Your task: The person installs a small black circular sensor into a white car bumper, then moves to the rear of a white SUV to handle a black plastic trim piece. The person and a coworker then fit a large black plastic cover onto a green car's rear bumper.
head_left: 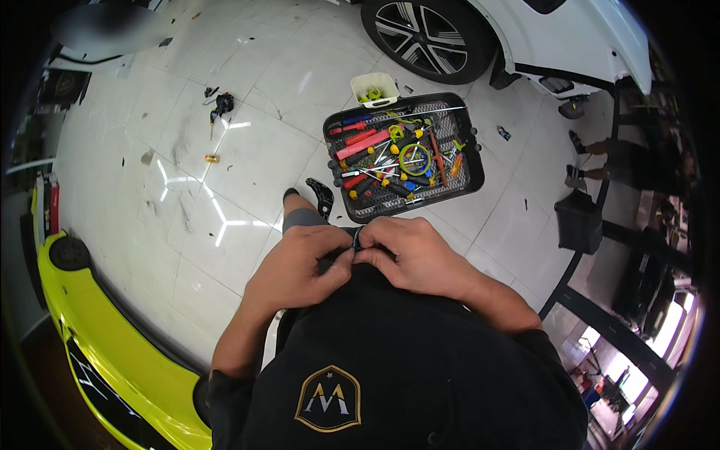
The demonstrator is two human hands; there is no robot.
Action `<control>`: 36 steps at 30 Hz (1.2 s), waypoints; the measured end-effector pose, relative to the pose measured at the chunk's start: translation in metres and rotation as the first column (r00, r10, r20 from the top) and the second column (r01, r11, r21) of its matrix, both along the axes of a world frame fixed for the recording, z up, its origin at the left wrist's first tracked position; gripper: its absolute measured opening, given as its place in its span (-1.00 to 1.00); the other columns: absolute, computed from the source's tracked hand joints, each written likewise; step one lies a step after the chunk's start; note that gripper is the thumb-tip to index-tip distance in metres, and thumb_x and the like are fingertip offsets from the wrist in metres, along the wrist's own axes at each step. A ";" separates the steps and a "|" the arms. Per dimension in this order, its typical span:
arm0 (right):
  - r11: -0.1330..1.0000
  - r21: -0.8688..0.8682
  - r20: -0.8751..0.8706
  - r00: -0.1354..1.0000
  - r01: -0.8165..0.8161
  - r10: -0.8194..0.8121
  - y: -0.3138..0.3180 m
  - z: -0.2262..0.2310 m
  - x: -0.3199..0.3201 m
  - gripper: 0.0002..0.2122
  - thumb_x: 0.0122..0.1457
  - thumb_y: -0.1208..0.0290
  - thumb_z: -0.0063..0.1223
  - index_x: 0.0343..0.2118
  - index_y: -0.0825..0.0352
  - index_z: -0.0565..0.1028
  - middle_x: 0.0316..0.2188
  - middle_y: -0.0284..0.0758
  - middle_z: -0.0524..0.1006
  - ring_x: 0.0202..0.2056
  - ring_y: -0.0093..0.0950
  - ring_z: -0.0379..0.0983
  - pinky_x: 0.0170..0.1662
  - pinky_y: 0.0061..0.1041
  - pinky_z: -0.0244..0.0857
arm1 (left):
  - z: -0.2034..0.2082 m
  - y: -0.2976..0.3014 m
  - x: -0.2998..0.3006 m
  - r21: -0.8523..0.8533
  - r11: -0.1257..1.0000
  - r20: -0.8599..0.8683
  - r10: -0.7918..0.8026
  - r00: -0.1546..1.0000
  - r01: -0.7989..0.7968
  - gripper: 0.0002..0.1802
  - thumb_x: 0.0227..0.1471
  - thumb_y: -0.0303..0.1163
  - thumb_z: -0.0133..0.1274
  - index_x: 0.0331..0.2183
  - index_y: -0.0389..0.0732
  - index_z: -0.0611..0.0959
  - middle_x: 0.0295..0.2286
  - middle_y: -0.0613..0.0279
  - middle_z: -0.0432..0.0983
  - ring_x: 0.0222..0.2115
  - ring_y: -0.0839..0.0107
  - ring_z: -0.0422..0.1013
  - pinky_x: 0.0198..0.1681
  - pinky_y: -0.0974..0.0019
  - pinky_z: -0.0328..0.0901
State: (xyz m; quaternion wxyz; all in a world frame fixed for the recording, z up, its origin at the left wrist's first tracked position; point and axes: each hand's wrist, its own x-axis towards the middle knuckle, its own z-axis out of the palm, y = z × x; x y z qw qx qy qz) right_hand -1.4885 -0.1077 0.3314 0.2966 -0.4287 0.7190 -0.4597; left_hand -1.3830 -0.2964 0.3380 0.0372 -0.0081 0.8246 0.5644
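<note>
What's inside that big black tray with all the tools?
The black tray holds red tools, black-and-yellow handles and a yellow-green ring. Whatever lies beneath them is covered.

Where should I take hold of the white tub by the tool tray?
Probably the left stretch of its rim, coming down from above: the white tub is open-topped with an exposed edge, and its left side faces floor tiles, whereas the tool tray crowds its near side.

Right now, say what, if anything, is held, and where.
The left hand and right hand pinch a small dark piece; which part they grip cannot be told.
</note>
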 end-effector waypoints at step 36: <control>0.869 -0.034 -0.023 0.869 0.494 -0.495 -0.172 0.035 0.053 -0.82 0.10 0.51 0.28 -0.32 0.35 0.45 -0.44 -0.31 0.52 -0.44 -0.30 0.48 -0.37 -0.45 0.34 | 0.005 -0.206 -0.051 0.287 0.835 0.066 -0.505 0.860 0.469 -0.89 0.02 -0.48 0.05 -0.39 -0.34 0.52 -0.56 0.15 0.41 -0.62 0.44 0.39 -0.53 0.40 0.26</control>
